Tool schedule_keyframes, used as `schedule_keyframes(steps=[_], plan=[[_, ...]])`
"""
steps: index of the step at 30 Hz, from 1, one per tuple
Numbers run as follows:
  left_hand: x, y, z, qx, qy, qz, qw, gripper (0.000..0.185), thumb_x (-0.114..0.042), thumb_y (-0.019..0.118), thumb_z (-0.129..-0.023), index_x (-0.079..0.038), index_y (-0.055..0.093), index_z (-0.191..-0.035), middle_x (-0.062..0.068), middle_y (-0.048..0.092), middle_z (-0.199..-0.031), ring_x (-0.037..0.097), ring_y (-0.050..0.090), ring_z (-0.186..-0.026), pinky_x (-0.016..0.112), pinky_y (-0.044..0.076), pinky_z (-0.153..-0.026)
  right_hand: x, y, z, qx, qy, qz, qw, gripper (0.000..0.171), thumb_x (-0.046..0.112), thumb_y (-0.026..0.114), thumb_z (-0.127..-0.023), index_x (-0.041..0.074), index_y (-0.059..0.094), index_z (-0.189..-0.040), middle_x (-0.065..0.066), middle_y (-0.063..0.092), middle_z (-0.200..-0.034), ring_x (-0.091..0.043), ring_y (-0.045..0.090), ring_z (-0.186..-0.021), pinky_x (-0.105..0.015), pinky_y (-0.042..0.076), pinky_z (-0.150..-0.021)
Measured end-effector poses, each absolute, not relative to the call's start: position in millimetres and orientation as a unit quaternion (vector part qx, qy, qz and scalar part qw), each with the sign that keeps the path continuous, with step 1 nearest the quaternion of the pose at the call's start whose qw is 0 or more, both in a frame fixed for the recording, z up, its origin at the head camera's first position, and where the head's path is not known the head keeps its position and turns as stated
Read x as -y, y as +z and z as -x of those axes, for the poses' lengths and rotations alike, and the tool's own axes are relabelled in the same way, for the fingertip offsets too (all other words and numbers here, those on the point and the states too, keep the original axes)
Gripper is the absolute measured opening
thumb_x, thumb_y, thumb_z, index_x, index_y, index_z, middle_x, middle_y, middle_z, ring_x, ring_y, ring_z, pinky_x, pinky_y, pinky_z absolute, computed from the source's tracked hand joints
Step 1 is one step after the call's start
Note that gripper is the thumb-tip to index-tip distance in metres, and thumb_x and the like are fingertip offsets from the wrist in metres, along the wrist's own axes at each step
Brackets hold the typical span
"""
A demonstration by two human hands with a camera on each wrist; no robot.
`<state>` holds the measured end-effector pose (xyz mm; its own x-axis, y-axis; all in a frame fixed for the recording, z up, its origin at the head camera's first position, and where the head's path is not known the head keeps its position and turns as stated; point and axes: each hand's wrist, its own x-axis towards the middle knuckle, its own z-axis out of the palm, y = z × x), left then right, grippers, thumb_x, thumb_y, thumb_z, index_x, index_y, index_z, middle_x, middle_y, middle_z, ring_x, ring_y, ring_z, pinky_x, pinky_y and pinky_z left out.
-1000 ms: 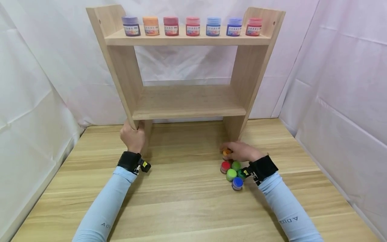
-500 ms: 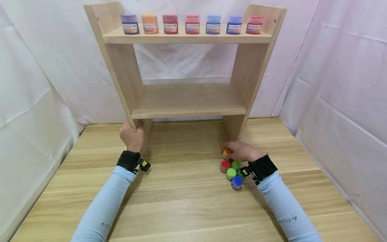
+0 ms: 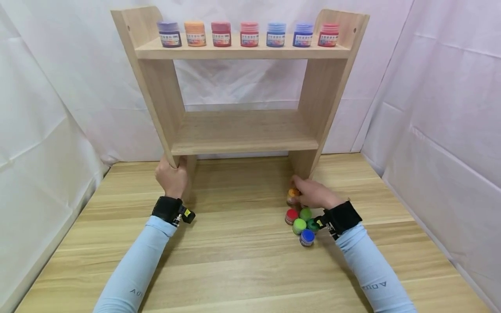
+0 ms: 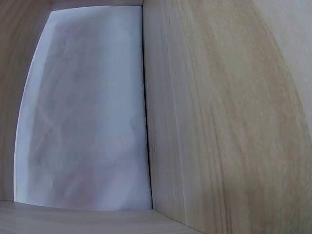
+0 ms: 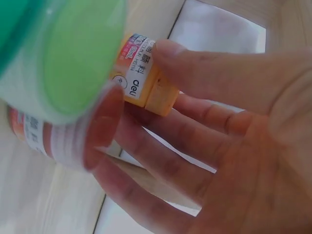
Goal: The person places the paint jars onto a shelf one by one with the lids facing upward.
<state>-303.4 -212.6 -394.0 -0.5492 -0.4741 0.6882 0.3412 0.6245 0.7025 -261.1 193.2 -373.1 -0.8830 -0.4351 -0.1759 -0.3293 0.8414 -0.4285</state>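
The right hand pinches the orange jar between thumb and fingers at 12 o'clock of the jar cluster, while the left hand curls around the shelf leg.

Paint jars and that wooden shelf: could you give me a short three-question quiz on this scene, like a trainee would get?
1. How many paint jars stand on the top shelf board?
2. True or false: the right hand holds a blue-lidded jar.
3. What does the left hand grip: A) a jar, B) the shelf's left side panel, C) nothing?

Key:
1. Seven.
2. False: its fingers pinch the orange paint jar, beside the cluster of loose jars on the table.
3. B.
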Motion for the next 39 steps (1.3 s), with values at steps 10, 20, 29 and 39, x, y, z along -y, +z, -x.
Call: schedule_keyframes(steps=[10, 20, 29, 39], plan=[[212.6, -394.4, 302.2, 0.767, -0.431, -0.045, 0.472, 0.023, -0.015, 0.07, -0.09, 0.006, 0.069, -0.101, 0.026, 0.069, -0.086, 0.039, 0.059, -0.074, 0.047, 0.038, -0.067, -200.0, -360.4, 260.2, -0.939, -0.235, 0.217, 0.124, 0.027, 0.018, 0.071, -0.098, 0.009, 0.056, -0.118, -0.011, 0.066, -0.086, -0.023, 0.064, -0.062, -0.032, 0.049, -0.061], [213.9, -395.7, 301.7, 0.769, -0.427, -0.044, 0.475, 0.024, -0.014, 0.069, -0.09, 0.007, 0.069, -0.102, 0.026, 0.068, -0.085, 0.039, 0.058, -0.071, 0.046, 0.036, -0.065, -201.7, -348.5, 257.7, -0.946, -0.213, 0.246, 0.002, 0.036, 0.019, 0.076, -0.093, 0.008, 0.062, -0.125, -0.007, 0.07, -0.103, -0.02, 0.067, -0.088, -0.038, 0.057, -0.078], [213.0, -393.2, 303.3, 0.769, -0.427, -0.044, 0.473, 0.022, -0.014, 0.069, -0.09, 0.007, 0.067, -0.097, 0.026, 0.066, -0.081, 0.04, 0.057, -0.07, 0.046, 0.037, -0.065, -205.8, -337.8, 253.5, -0.931, -0.253, 0.259, -0.052, 0.036, 0.013, 0.072, -0.095, 0.005, 0.06, -0.129, -0.012, 0.071, -0.115, -0.024, 0.07, -0.099, -0.041, 0.059, -0.085], [211.8, -393.3, 304.1, 0.77, -0.422, -0.044, 0.477, 0.023, -0.016, 0.071, -0.091, 0.006, 0.068, -0.098, 0.026, 0.068, -0.083, 0.041, 0.059, -0.072, 0.047, 0.037, -0.066, -210.0, -328.7, 249.5, -0.901, -0.278, 0.3, -0.145, 0.033, 0.007, 0.073, -0.094, 0.006, 0.063, -0.125, -0.011, 0.073, -0.111, -0.024, 0.072, -0.095, -0.042, 0.061, -0.081]])
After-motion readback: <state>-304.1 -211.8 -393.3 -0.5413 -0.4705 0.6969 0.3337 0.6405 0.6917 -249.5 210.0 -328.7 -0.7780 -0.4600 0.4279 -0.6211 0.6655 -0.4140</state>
